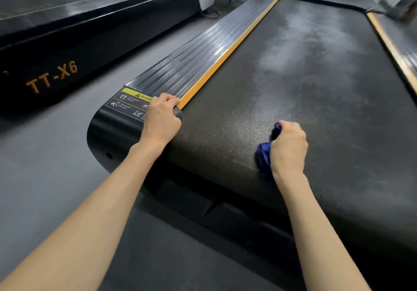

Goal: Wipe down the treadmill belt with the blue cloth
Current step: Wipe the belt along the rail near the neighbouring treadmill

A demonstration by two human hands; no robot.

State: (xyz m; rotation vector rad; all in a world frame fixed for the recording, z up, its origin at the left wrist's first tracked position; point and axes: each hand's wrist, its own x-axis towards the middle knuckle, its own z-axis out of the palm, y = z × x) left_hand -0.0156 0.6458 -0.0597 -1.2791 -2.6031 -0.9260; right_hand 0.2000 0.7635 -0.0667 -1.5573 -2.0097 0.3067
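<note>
A second treadmill [67, 49] marked "TT-X6" in orange letters is sitting at the far left, across a strip of grey floor [45, 166]. Next, the ridged side rail [191, 58] of the nearer treadmill is running away from the viewer, edged by an orange strip [228, 53], with a yellow warning label [133, 104] at its near end. The left hand [161, 119] is resting on that near corner, fingers curled over the rail's edge, partly covering the label. Further right, the dark textured treadmill belt [316, 87] is showing pale dusty patches farther up. The right hand [287, 146] is gripping the bunched blue cloth [265, 155], fingers closed round it, pressing it against the belt's near end.
</note>
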